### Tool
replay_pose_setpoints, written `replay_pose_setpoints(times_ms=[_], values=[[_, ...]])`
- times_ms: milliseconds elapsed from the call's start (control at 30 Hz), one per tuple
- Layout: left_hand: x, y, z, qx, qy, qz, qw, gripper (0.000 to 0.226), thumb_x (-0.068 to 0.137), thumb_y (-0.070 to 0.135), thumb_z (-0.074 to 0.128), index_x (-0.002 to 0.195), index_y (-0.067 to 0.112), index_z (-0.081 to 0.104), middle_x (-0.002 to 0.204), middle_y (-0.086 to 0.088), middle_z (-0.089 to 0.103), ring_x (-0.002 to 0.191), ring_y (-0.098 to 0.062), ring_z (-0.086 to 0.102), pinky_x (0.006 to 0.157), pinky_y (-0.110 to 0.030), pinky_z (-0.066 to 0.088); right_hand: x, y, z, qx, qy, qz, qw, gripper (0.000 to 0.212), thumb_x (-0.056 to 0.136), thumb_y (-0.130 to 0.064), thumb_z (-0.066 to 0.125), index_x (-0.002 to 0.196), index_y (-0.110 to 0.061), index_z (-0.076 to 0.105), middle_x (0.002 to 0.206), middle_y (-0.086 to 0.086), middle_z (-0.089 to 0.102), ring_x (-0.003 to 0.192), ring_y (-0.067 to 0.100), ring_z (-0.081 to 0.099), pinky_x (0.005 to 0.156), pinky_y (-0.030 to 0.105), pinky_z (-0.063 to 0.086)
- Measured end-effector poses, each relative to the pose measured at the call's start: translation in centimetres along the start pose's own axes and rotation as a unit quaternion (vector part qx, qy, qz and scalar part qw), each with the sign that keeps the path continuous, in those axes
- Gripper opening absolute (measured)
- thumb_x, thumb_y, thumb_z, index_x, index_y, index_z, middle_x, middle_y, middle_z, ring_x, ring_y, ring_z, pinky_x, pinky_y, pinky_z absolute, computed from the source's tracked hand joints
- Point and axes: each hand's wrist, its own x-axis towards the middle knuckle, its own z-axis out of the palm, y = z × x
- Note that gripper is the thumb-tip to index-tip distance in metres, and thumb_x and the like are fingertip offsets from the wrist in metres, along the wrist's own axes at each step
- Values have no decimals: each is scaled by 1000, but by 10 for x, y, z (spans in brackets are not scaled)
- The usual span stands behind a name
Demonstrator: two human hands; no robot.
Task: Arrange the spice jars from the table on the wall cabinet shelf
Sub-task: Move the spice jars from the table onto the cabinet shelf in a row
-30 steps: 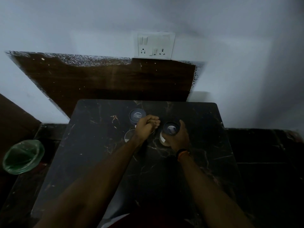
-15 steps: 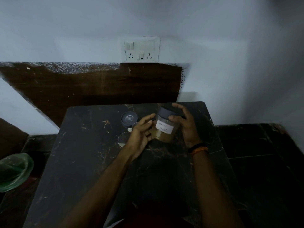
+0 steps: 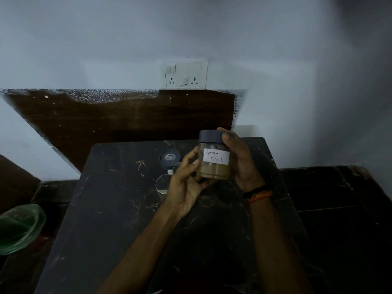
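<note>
A clear spice jar (image 3: 214, 159) with a dark lid, brown powder and a white label reading "Garam Masala" is held upright above the black marble table (image 3: 118, 209). My right hand (image 3: 241, 164) grips its right side, thumb on the lid. My left hand (image 3: 186, 183) cups the jar's lower left side. On the table behind my left hand stands a second dark-lidded jar (image 3: 169, 159). Another clear jar (image 3: 162, 184) sits in front of it, partly hidden by my left hand. The wall cabinet is out of view.
A white switch and socket plate (image 3: 185, 74) is on the wall above a dark wooden panel (image 3: 118, 117). A green bin (image 3: 20, 227) sits on the floor at the left. Dark floor lies to the right of the table.
My right hand lifted the jar off the table and turned its label towards me. My left hand opened from a fist and came against the jar's side. The view tilted upward.
</note>
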Motion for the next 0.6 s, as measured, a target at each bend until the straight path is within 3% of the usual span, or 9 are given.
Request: replay_pose_setpoints(times_ms=[133,233,500,600], values=[[-4,0,0,-6,-2,4,1000,54,94,17,53,147,14,44,149,-26,44,139,-48,38,109,-64,37,-3,-2,4,-2,-9,4,1000,83,69,-55,82,136,-15,55,130,16,63,112,32,65,98,53,51],[-6,0,1,-7,-5,15,1000,52,95,17,52,147,14,44,148,-25,45,139,-47,39,110,-64,36,-4,-5,4,-2,-17,5,1000,70,76,-53,76,133,-16,59,132,18,63,115,35,65,104,59,47],[6,24,17,-9,-15,74,997,56,94,19,53,149,13,42,149,-22,47,138,-44,41,113,-64,33,8,-43,25,-44,-18,-32,998,78,76,-54,72,142,-16,52,131,11,66,113,27,69,89,39,58],[20,46,34,-1,-29,111,993,57,93,19,53,148,13,43,147,-21,49,137,-43,44,111,-64,35,19,-74,38,-52,-21,-66,996,67,82,-49,70,139,-16,55,131,11,66,116,29,67,95,43,56]])
